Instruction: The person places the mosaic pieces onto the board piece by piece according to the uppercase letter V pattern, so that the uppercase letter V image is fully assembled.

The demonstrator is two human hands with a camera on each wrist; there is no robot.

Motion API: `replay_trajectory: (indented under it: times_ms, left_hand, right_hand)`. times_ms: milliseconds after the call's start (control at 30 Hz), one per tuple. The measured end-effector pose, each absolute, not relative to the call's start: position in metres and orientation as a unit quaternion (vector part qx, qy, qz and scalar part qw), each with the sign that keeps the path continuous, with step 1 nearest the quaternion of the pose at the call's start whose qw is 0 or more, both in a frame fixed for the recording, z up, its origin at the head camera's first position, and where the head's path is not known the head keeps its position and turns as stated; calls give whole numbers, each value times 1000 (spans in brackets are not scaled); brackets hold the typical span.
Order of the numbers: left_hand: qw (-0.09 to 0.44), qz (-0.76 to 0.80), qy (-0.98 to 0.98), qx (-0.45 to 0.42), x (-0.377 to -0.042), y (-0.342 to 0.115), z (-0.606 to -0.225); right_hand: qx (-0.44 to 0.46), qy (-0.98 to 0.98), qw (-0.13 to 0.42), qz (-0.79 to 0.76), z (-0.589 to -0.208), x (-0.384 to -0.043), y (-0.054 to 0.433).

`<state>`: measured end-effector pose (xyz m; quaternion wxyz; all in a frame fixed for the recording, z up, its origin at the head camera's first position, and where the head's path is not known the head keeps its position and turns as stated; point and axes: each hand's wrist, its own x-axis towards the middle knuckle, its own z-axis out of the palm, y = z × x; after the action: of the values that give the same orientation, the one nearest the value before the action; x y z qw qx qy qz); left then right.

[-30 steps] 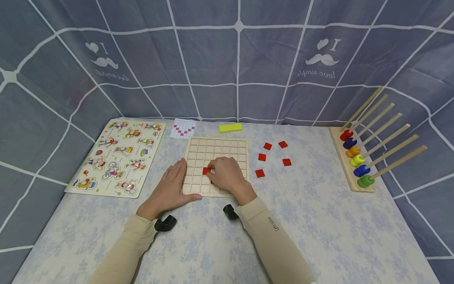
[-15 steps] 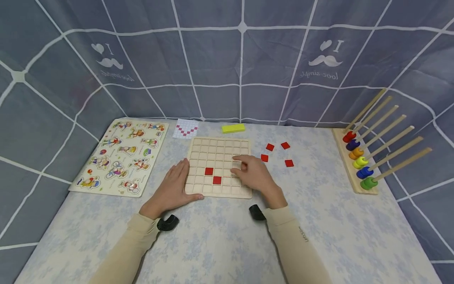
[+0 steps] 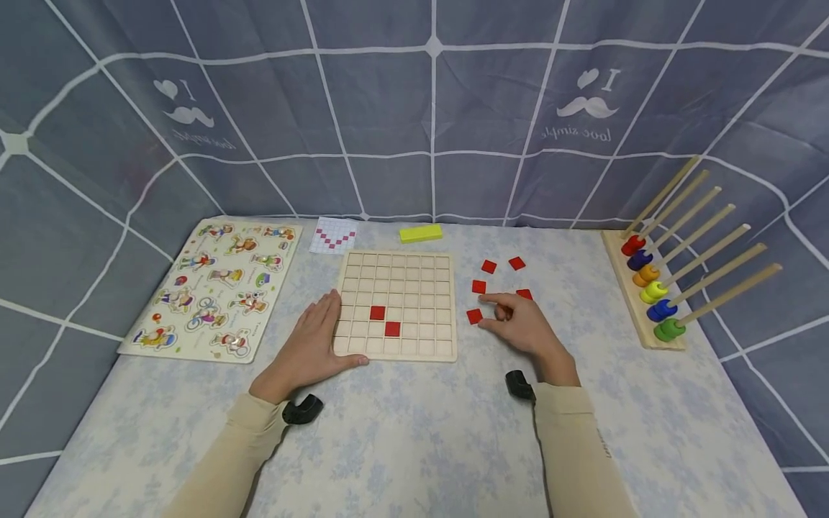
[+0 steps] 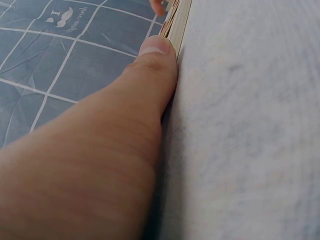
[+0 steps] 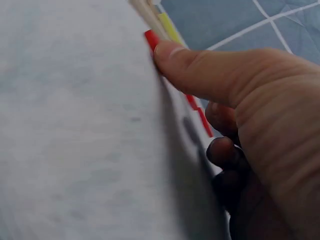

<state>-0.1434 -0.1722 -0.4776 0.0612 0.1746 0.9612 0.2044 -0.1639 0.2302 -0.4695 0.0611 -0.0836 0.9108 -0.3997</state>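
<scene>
My left hand (image 3: 307, 342) lies with straight fingers along the left side of a wooden grid board (image 3: 424, 277), its thumb at the front edge. The left wrist view shows that thumb (image 4: 152, 60) against the board's side. Two red square tiles sit in the grid, one tile (image 3: 377, 313) diagonally up and left of the other tile (image 3: 392, 329). Right of the board, my right hand (image 3: 524, 327) reaches over the table, thumb and index finger apart beside a loose red tile (image 3: 474, 316). In the right wrist view the thumb tip overlaps a red tile (image 5: 150, 39).
Several more red tiles (image 3: 488, 267) lie right of the board. Behind it are a pattern card (image 3: 334, 236) and a yellow block (image 3: 421, 234). A picture puzzle board (image 3: 214, 288) lies left; a pegged rack with coloured rings (image 3: 654, 291) stands right, near the curtain (image 3: 486, 108).
My right hand has left the grid and moved right to the loose tiles, uncovering the two red tiles in the board. The left hand stays at the board's edge.
</scene>
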Motion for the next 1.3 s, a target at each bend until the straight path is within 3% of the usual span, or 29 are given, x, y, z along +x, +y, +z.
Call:
replay_trajectory:
  times_ms: [433, 1300]
  left_hand:
    - [60, 204, 961, 177, -143, -173, -477]
    - [64, 206, 961, 174, -144, -174, -476]
  right_hand:
    - [-109, 912, 85, -386, -470, -164, 230]
    - [-84, 923, 71, -369, -471, -163, 224]
